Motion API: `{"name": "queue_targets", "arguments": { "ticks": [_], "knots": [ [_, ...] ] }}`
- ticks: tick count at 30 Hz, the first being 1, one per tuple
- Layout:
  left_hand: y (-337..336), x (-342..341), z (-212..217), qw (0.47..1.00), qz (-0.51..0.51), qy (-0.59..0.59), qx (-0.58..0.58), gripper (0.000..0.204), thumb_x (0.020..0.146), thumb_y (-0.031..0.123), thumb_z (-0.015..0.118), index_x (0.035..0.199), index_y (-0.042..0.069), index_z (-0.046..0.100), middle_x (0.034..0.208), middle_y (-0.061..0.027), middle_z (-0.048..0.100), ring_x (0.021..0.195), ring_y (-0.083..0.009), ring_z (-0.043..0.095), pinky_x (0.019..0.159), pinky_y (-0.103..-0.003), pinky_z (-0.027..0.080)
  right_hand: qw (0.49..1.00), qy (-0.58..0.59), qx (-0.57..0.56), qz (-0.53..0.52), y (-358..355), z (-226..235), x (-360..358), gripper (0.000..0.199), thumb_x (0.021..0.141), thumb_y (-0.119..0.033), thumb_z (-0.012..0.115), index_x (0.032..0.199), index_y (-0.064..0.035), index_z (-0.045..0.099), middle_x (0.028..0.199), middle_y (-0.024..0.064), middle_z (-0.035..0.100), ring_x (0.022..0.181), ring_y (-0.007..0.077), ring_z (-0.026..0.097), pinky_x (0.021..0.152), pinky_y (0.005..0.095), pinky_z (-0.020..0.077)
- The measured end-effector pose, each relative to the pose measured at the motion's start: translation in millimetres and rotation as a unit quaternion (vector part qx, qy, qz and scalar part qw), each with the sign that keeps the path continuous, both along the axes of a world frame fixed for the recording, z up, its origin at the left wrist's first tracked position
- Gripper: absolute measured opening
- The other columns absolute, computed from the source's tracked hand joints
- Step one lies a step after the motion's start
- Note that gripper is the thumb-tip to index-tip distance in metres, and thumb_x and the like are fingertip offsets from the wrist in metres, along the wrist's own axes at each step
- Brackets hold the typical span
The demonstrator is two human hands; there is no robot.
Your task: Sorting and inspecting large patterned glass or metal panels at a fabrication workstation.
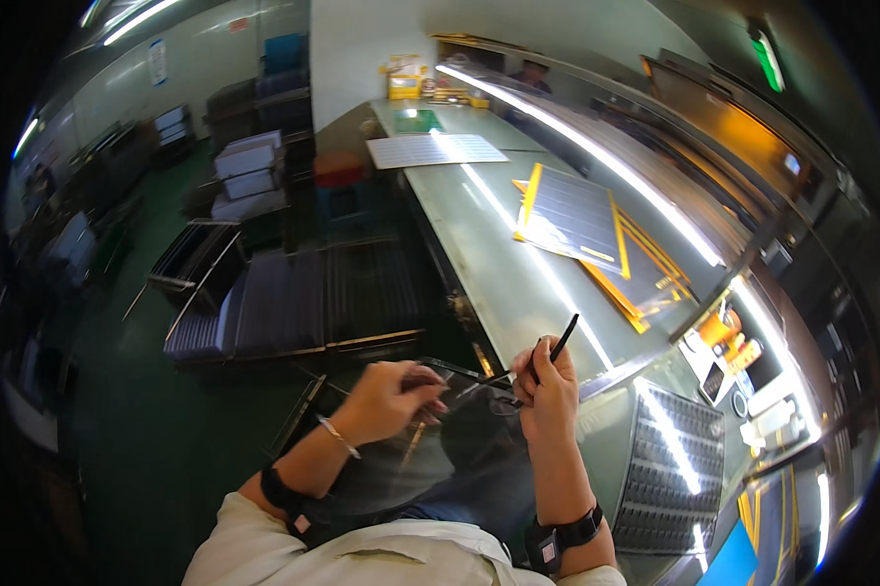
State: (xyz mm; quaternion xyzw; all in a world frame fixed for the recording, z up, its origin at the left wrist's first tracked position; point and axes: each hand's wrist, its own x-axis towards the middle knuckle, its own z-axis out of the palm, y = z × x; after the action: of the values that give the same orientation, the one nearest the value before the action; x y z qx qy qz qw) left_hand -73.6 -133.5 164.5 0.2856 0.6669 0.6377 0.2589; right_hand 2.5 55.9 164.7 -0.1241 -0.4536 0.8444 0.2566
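My right hand (547,386) is closed around a slim black stick-like thing (565,337), whose end points up and away from me. Thin dark and pale strips (479,381) run between my two hands; what they belong to is too blurred to tell. My left hand (391,398) is at the left end of these strips, its fingers curled in and pinched together, slightly smeared. Whatever those fingers hold, if anything, I cannot make out. Both hands are in front of my body, off the near left edge of the long workbench (479,283).
Yellow-edged panels (572,220) and a white sheet (435,151) lie on the bench. To my right is a dark ridged tray (674,469), near a shelf with bottles (772,420). Grey stacked trays (293,303) and a red stool (339,169) stand left of the bench.
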Motion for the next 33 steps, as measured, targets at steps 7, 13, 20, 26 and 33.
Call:
{"name": "queue_targets", "arguments": {
  "ticks": [7, 13, 20, 26, 33],
  "knots": [
    [-7.8, -13.5, 45.7, 0.998, -0.057, -0.034, 0.008, 0.008, 0.086, -0.001, 0.054, 0.088, -0.007, 0.059, 0.078, -0.0111, 0.063, 0.07, -0.0163, 0.064, 0.065, -0.028, 0.056, 0.995, 0.016, -0.035, -0.097, 61.8, 5.4, 44.7, 0.015, 0.094, -0.02, 0.046, 0.081, -0.0141, 0.045, 0.059, -0.003, 0.035, 0.049, 0.0054, 0.029, 0.04, 0.0183, 0.0231],
    [-6.3, -17.3, 85.4, 0.997, -0.041, 0.05, -0.03, 0.007, 0.085, 0.001, 0.056, 0.084, -0.006, 0.058, 0.073, -0.0128, 0.063, 0.064, -0.0185, 0.065, 0.058, -0.028, 0.055, 0.959, 0.026, 0.031, -0.28, 156.0, -22.7, 118.9, 0.008, 0.091, -0.014, 0.05, 0.084, -0.0152, 0.048, 0.059, -0.0053, 0.038, 0.048, 0.0047, 0.03, 0.038, 0.0198, 0.0246],
    [-33.3, -60.2, 122.3, 0.976, 0.051, 0.204, 0.058, 0.006, 0.083, 0.004, 0.058, 0.083, -0.002, 0.056, 0.066, -0.0101, 0.059, 0.058, -0.0209, 0.064, 0.048, -0.031, 0.055, 0.845, -0.003, 0.078, -0.53, 285.6, -40.1, 333.2, 0.013, 0.094, -0.02, 0.045, 0.082, -0.016, 0.046, 0.06, -0.0053, 0.039, 0.047, 0.0053, 0.031, 0.041, 0.0202, 0.0247],
    [-0.7, -150.1, 132.3, 0.969, 0.126, 0.095, 0.188, 0.019, 0.087, 0.019, 0.059, 0.103, 0.009, 0.059, 0.088, -0.0028, 0.066, 0.074, -0.0098, 0.063, 0.055, -0.019, 0.049, 0.764, -0.091, 0.134, -0.625, 235.4, -16.9, 437.1, 0.018, 0.095, -0.025, 0.044, 0.103, -0.013, 0.055, 0.059, -0.0035, 0.04, 0.05, 0.0067, 0.033, 0.05, 0.0227, 0.0309],
    [155.6, -211.8, -31.4, 0.943, 0.133, -0.22, 0.211, 0.003, 0.083, 0.007, 0.056, 0.083, 0.007, 0.059, 0.075, -0.0058, 0.062, 0.065, -0.0153, 0.061, 0.057, -0.024, 0.052, 0.561, -0.38, 0.65, -0.344, 114.3, -37.6, 361.7, 0.027, 0.077, -0.019, 0.063, 0.097, -0.0006, 0.061, 0.071, 0.01, 0.056, 0.057, 0.0163, 0.05, 0.055, 0.0278, 0.0395]
  ]
}}
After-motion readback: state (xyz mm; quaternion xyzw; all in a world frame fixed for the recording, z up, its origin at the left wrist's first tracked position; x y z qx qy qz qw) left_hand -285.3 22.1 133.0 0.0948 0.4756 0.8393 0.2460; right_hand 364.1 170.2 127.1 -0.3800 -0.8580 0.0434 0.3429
